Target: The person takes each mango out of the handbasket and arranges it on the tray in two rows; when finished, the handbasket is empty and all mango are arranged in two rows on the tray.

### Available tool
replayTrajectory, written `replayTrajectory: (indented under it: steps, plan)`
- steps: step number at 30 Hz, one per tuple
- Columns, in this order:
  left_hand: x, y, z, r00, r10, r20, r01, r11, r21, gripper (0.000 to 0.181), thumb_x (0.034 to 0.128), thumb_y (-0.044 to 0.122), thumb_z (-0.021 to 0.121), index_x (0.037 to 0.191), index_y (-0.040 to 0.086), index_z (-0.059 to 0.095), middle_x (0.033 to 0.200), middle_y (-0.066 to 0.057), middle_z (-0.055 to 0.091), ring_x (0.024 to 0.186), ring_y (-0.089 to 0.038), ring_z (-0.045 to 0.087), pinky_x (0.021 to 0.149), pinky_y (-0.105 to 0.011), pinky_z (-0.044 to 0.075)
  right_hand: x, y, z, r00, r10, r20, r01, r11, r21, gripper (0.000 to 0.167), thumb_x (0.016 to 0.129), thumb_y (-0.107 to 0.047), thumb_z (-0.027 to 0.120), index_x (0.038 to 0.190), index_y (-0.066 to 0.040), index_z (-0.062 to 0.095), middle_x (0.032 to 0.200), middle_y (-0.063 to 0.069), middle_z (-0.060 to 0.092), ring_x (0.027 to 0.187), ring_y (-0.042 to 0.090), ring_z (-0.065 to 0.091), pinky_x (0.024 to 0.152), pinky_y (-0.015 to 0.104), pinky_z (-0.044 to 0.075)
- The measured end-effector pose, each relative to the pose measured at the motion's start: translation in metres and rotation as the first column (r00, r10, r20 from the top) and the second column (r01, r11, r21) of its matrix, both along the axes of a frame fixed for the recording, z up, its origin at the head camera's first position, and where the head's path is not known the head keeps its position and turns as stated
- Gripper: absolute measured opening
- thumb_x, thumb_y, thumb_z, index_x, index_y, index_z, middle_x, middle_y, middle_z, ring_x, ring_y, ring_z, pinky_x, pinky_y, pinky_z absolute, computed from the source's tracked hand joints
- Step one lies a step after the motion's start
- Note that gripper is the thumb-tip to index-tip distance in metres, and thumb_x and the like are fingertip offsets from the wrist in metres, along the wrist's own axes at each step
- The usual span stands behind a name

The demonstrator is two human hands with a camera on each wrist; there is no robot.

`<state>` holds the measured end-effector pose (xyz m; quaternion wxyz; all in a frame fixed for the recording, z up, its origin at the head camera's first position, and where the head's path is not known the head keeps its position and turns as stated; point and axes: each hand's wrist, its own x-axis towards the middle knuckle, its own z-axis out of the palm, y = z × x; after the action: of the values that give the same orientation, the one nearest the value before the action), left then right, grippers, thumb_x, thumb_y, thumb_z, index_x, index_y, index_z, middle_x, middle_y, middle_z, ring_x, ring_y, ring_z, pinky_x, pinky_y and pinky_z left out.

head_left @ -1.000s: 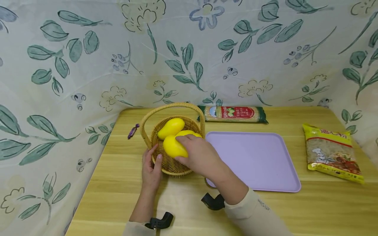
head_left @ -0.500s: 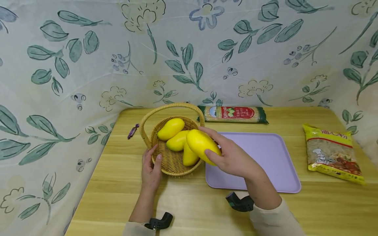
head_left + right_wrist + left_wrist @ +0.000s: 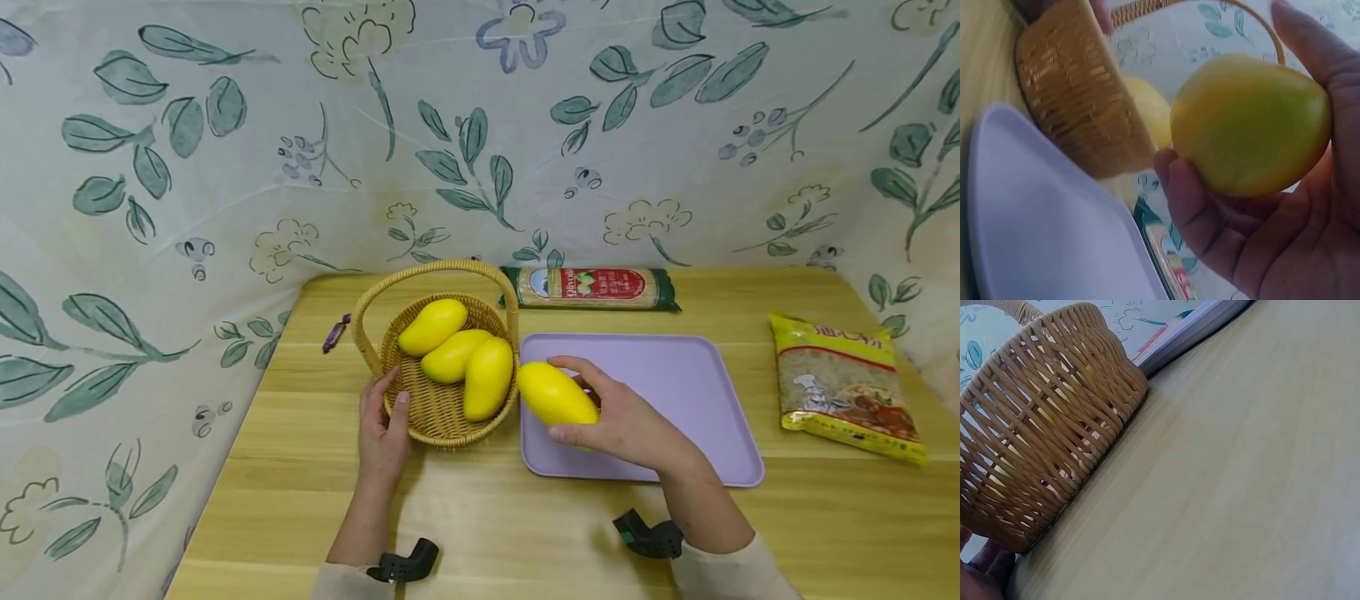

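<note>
In the head view, my right hand (image 3: 626, 417) holds a yellow mango (image 3: 557, 393) between thumb and fingers, above the left part of a lilac tray (image 3: 667, 375). The right wrist view shows this mango (image 3: 1250, 125) up close, with a greenish patch. A round wicker basket (image 3: 450, 437) with a tall arched handle stands just left of the tray. Inside it lie three yellow mangoes (image 3: 487, 379). My left hand (image 3: 384, 429) grips the basket's near left rim. From the left wrist, the basket's woven side (image 3: 1047, 419) hides most of the mangoes, and only a few fingers (image 3: 994, 565) show.
Behind the tray lies a long pack of noodles (image 3: 592, 288) with a red label. A yellow-edged food bag (image 3: 847, 387) rests at the right. Left of the basket is a small purple-wrapped candy (image 3: 337, 333). Floral cloth (image 3: 480, 133) hangs behind the wooden table (image 3: 300, 467).
My right hand has lifted a mango out of the basket and carried it right, over the tray. The mangoes left in the basket are now uncovered. My left hand has stayed on the rim.
</note>
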<state>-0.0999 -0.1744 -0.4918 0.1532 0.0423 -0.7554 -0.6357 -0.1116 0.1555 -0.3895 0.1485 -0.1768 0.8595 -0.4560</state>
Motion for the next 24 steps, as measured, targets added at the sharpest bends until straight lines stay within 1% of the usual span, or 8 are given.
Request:
replayTrajectory:
  steps: [2,5,8,12,16,19,22,24]
  plan:
    - [0.0,0.0,0.0,1.0,-0.001,-0.004,0.001,1.0,0.003,0.042,0.1052,0.015,0.053,0.146,0.007,0.052,0.159,-0.015,0.031,0.15,-0.031,0.027,0.125,-0.058,0.017,-0.003,0.007,-0.001,0.998,-0.043,0.044,0.044,0.999,-0.024,0.081,0.084,-0.035,0.084,0.151,-0.032,0.038,0.136,0.017,0.056,0.107,0.029,0.061,0.08,0.038,0.053]
    - [0.0,0.001,0.0,1.0,0.0,-0.002,0.0,1.0,0.0,0.042,0.1051,0.015,0.053,0.146,0.007,0.052,0.158,-0.015,0.032,0.15,-0.031,0.028,0.125,-0.057,0.017,-0.011,0.013,-0.001,0.989,-0.133,0.057,0.137,0.988,-0.068,0.083,0.084,-0.033,0.083,0.153,-0.033,0.037,0.141,0.019,0.048,0.11,0.035,0.063,0.078,0.037,0.055]
    - [0.0,0.001,0.001,1.0,0.002,0.002,-0.002,1.0,-0.003,0.042,0.1051,0.016,0.053,0.146,0.007,0.052,0.158,-0.015,0.032,0.15,-0.031,0.028,0.125,-0.058,0.017,-0.022,0.013,0.0,0.971,-0.238,0.034,0.24,0.965,-0.109,0.08,0.089,-0.035,0.078,0.157,-0.033,0.034,0.141,0.02,0.047,0.107,0.037,0.065,0.077,0.035,0.055]
    - [0.0,0.001,0.0,1.0,-0.002,-0.002,0.002,1.0,0.002,0.042,0.1049,0.016,0.053,0.146,0.007,0.052,0.158,-0.016,0.032,0.15,-0.032,0.027,0.125,-0.059,0.016,-0.042,0.005,-0.002,0.939,-0.342,0.036,0.343,0.924,-0.169,0.077,0.096,-0.04,0.069,0.16,-0.029,0.028,0.142,0.022,0.055,0.112,0.037,0.063,0.088,0.039,0.054]
    - [0.0,0.001,-0.001,1.0,-0.002,-0.001,0.002,1.0,0.002,0.042,0.1049,0.017,0.053,0.146,0.007,0.052,0.158,-0.017,0.032,0.15,-0.033,0.026,0.124,-0.06,0.016,-0.06,-0.005,-0.008,0.914,-0.39,0.106,0.404,0.89,-0.212,0.077,0.099,-0.044,0.064,0.162,-0.022,0.025,0.146,0.024,0.054,0.121,0.039,0.06,0.103,0.049,0.049]
    - [0.0,0.002,0.0,1.0,0.001,0.013,-0.001,1.0,-0.003,0.042,0.1051,0.017,0.053,0.146,0.008,0.052,0.16,-0.016,0.031,0.152,-0.033,0.025,0.124,-0.061,0.016,-0.07,-0.011,-0.016,0.896,-0.414,0.158,0.44,0.872,-0.215,0.075,0.1,-0.045,0.063,0.162,-0.024,0.027,0.145,0.025,0.05,0.121,0.039,0.058,0.101,0.044,0.051]
    - [0.001,0.001,0.001,1.0,0.007,0.024,-0.006,1.0,-0.009,0.042,0.1048,0.018,0.054,0.146,0.008,0.053,0.162,-0.016,0.03,0.154,-0.034,0.022,0.124,-0.062,0.016,-0.075,-0.015,-0.026,0.876,-0.437,0.204,0.475,0.855,-0.208,0.072,0.1,-0.046,0.062,0.161,-0.026,0.03,0.141,0.024,0.048,0.119,0.037,0.056,0.098,0.039,0.051]
    - [0.002,0.0,0.001,1.0,0.007,0.023,-0.007,1.0,-0.006,0.042,0.1046,0.017,0.054,0.146,0.007,0.053,0.162,-0.016,0.029,0.154,-0.034,0.021,0.124,-0.063,0.016,-0.076,-0.017,-0.033,0.867,-0.447,0.221,0.489,0.849,-0.202,0.072,0.1,-0.047,0.061,0.161,-0.025,0.031,0.14,0.024,0.052,0.118,0.036,0.056,0.101,0.041,0.052]
